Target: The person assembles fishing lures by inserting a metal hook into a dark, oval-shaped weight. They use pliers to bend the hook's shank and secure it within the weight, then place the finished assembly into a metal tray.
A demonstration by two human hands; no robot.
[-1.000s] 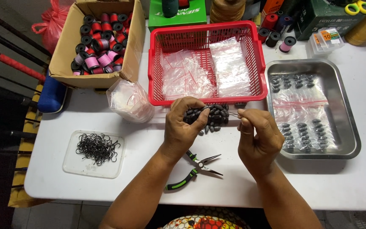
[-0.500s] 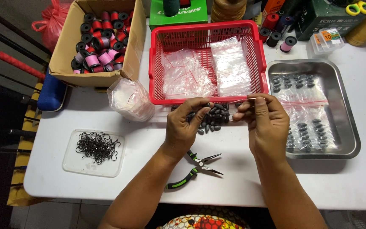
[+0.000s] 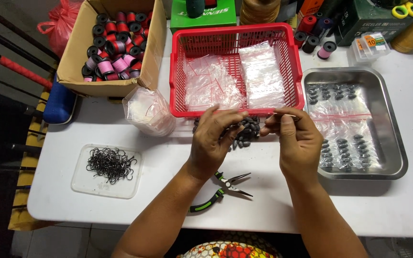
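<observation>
Since half a second ago, both hands have barely shifted: the right hand [image 3: 296, 141] has slid a touch lower and its pinch has tightened, while the left hand [image 3: 214, 138] stays cupped over the pile of dark sinkers [image 3: 245, 131].

Head view: the sinkers lie on the white counter [image 3: 168, 200] just in front of the red basket [image 3: 230, 67], partly hidden by the left hand. Its fingers [image 3: 225, 119] curl down onto the heap; whether they hold a piece I cannot tell. The right thumb and forefinger are pinched on something small and pale at their tips, seemingly the edge of a clear bag, too thin to be sure.

To do this well, I judge the pinch should stay high and steady so the bag mouth hangs open, while the left picks a few sinkers at a time rather than a fistful, since they roll easily.

Green-handled pliers [image 3: 221, 187] lie near the wrists, a clear lid of hooks [image 3: 111, 165] sits well apart to the left, and the steel tray [image 3: 388, 119] of bagged sinkers lies just beside the right hand.
</observation>
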